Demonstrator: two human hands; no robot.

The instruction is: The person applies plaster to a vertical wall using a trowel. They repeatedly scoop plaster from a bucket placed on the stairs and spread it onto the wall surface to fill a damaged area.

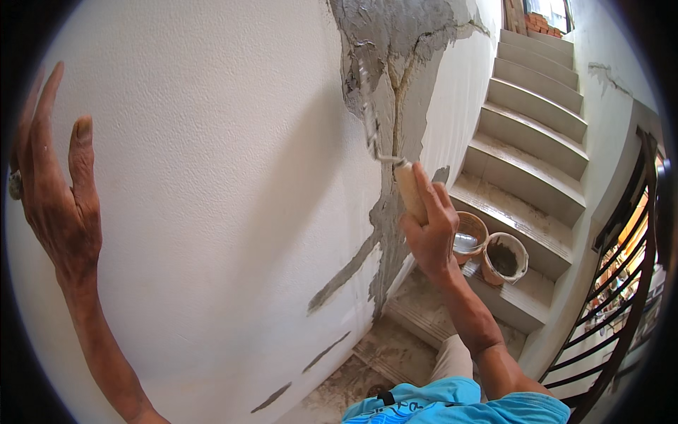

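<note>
My right hand grips the pale handle of a trowel, whose thin metal blade points up along the wall. The blade lies over the left margin of a wet grey mortar patch; whether it presses on the surface I cannot tell. A brownish forked crack runs down through the grey. At the far left my left hand is raised beside the white wall, fingers stretched and thumb apart, holding nothing. A ring shows on one of its fingers.
Two buckets stand on a step right of my right hand: one with grey mortar, the other with something shiny inside. Stairs climb to the upper right. A dark metal railing borders the right. Grey smears mark the lower wall.
</note>
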